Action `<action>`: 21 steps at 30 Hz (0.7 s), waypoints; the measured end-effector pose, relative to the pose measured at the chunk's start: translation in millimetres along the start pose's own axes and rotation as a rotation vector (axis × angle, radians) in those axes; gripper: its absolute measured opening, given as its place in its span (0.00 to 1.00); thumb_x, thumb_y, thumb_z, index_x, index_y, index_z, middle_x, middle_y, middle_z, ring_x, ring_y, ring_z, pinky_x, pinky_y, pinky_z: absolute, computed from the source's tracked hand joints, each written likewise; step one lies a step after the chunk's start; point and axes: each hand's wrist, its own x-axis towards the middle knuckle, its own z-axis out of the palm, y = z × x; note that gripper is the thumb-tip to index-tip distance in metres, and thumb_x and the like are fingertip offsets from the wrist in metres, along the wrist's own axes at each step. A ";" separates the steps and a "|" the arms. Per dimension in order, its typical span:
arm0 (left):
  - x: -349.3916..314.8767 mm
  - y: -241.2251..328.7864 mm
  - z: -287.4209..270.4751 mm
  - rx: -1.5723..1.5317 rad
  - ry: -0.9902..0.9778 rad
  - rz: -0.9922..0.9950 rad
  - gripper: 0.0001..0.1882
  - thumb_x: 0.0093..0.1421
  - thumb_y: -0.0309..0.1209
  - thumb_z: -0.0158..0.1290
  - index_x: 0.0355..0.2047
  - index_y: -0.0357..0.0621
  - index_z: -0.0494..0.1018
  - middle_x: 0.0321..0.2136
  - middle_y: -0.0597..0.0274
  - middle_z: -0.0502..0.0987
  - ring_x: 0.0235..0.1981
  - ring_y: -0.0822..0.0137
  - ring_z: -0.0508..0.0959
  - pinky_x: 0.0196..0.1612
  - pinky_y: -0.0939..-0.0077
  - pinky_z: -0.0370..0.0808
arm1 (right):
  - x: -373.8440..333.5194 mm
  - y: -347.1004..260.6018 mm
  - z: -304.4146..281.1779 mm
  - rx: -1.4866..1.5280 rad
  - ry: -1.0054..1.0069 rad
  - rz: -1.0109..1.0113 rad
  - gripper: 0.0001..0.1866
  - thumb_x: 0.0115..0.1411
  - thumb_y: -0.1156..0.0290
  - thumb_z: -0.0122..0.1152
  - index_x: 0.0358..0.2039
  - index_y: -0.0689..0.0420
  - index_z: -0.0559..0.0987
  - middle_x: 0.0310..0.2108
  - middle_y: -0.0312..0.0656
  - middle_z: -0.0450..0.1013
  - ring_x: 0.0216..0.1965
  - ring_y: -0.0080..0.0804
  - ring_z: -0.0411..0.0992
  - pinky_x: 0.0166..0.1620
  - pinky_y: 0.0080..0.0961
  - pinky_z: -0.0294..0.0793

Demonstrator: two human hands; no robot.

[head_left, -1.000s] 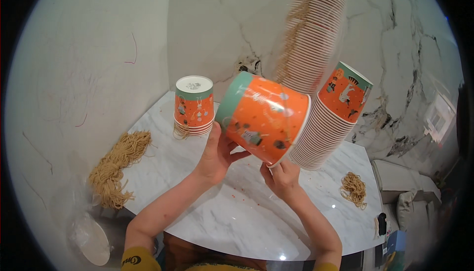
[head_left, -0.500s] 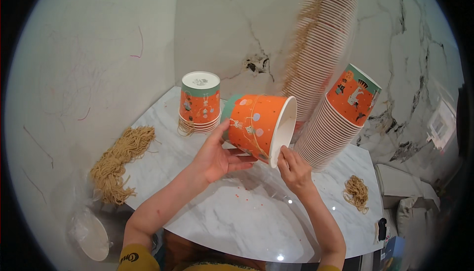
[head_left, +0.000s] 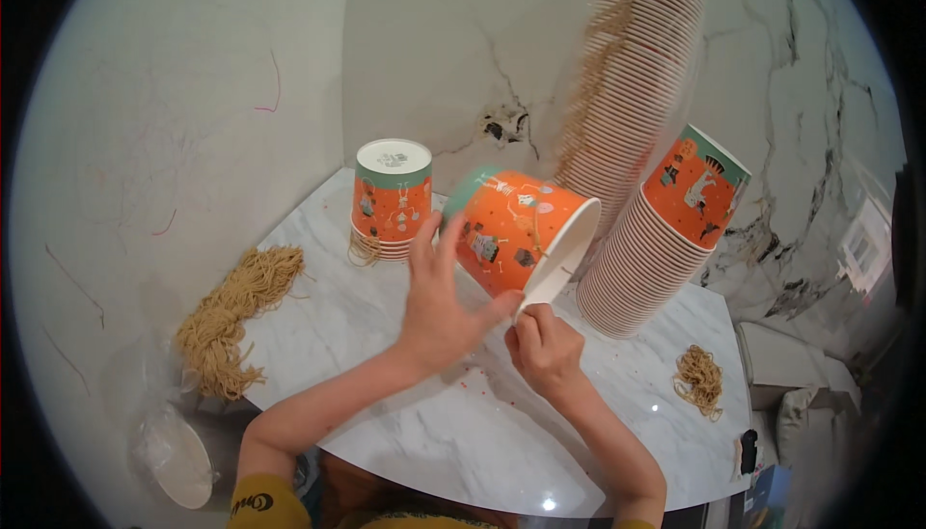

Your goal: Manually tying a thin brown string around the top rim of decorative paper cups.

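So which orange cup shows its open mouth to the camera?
The loose cup between the left hand and right hand, its white inside visible. The short stack at left stands base up; the leaning orange stack at right hides its mouths.

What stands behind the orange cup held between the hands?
Behind the orange cup leans a tall stack of nested cups, with the marbled wall beyond. The stack's lower end is covered, so what it rests on cannot be seen.

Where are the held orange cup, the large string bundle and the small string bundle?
Held orange cup (head_left: 509, 230), head view: printed side wall.
Large string bundle (head_left: 224, 322), head view: middle of its strands.
Small string bundle (head_left: 698, 378), head view: middle of its tangle.
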 end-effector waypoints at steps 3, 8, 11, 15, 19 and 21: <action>-2.5 15.8 12.8 -0.072 0.023 -0.039 0.56 0.51 0.42 0.68 0.71 0.40 0.46 0.67 0.33 0.43 0.68 0.35 0.51 0.67 0.49 0.59 | 0.3 -11.7 14.7 0.003 0.043 -0.037 0.11 0.43 0.76 0.65 0.28 0.62 0.74 0.26 0.44 0.70 0.18 0.34 0.69 0.18 0.30 0.67; 9.4 3.1 11.1 0.165 0.039 0.186 0.37 0.53 0.18 0.55 0.65 0.39 0.63 0.68 0.39 0.51 0.68 0.39 0.56 0.66 0.51 0.62 | 5.5 -33.0 22.9 0.105 -0.023 -0.035 0.11 0.46 0.75 0.65 0.31 0.63 0.76 0.30 0.45 0.73 0.23 0.33 0.73 0.21 0.28 0.71; 17.7 -25.1 6.4 0.177 0.124 0.225 0.34 0.54 0.15 0.52 0.63 0.40 0.66 0.66 0.43 0.58 0.67 0.40 0.61 0.63 0.55 0.68 | 13.1 -38.7 8.8 0.197 -0.038 0.012 0.13 0.47 0.76 0.66 0.36 0.60 0.77 0.33 0.43 0.76 0.22 0.32 0.74 0.22 0.28 0.72; 30.8 -41.1 -19.7 0.259 0.137 0.430 0.29 0.54 0.16 0.56 0.57 0.46 0.75 0.62 0.48 0.68 0.62 0.46 0.69 0.59 0.59 0.74 | 25.6 1.0 -31.6 0.176 0.159 0.013 0.15 0.51 0.79 0.66 0.41 0.57 0.78 0.29 0.41 0.77 0.21 0.37 0.73 0.23 0.31 0.73; 36.1 -49.5 -41.9 0.224 0.111 0.566 0.28 0.52 0.16 0.58 0.55 0.48 0.77 0.61 0.50 0.69 0.60 0.49 0.73 0.55 0.62 0.79 | 69.2 40.2 -61.4 0.449 0.074 0.338 0.12 0.58 0.84 0.62 0.43 0.63 0.78 0.38 0.45 0.75 0.32 0.30 0.76 0.30 0.26 0.76; 36.6 -50.0 -43.6 0.228 0.110 0.563 0.29 0.52 0.16 0.58 0.55 0.48 0.77 0.61 0.51 0.69 0.60 0.49 0.73 0.54 0.62 0.80 | 71.7 50.9 -54.2 0.564 -0.092 0.309 0.12 0.58 0.82 0.63 0.44 0.62 0.78 0.40 0.42 0.75 0.34 0.30 0.77 0.33 0.23 0.77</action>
